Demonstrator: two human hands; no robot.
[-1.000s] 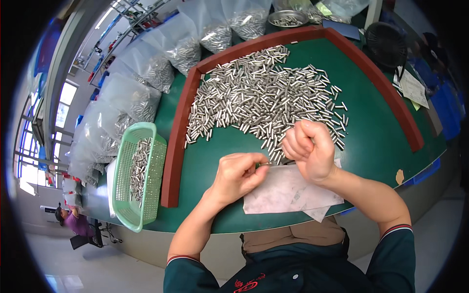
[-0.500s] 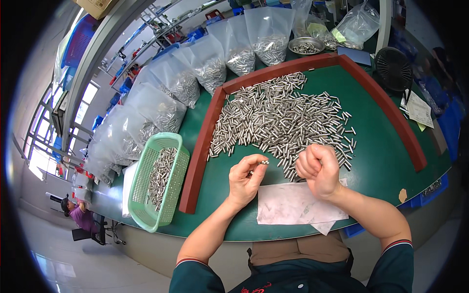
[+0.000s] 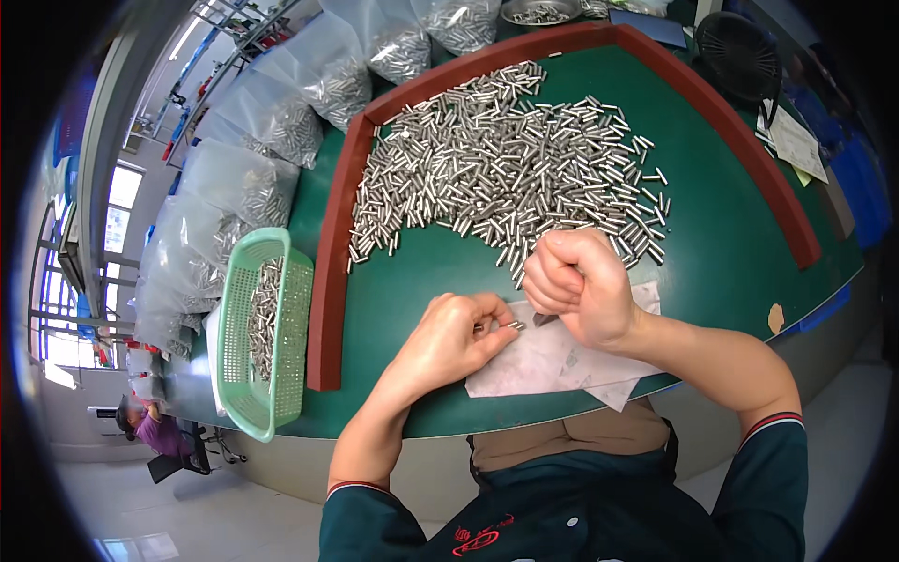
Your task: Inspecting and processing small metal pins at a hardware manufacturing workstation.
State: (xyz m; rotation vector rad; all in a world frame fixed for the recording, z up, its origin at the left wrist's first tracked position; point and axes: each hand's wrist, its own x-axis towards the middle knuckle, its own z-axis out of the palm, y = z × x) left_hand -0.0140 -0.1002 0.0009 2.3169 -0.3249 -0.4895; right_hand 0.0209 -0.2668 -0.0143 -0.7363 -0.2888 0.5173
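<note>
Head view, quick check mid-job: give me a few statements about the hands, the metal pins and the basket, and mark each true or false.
1. The left hand pinches a small metal pin at its fingers. True.
2. The right hand lies flat and open on the table. False: it is closed in a fist, raised just above the white sheet.
3. The green mesh basket is empty. False: it holds a batch of metal pins.
4. The pile of loose pins lies on the green mat inside the red-brown border. True.
5. The basket sits to the person's right. False: it sits to the left, outside the border.
</note>
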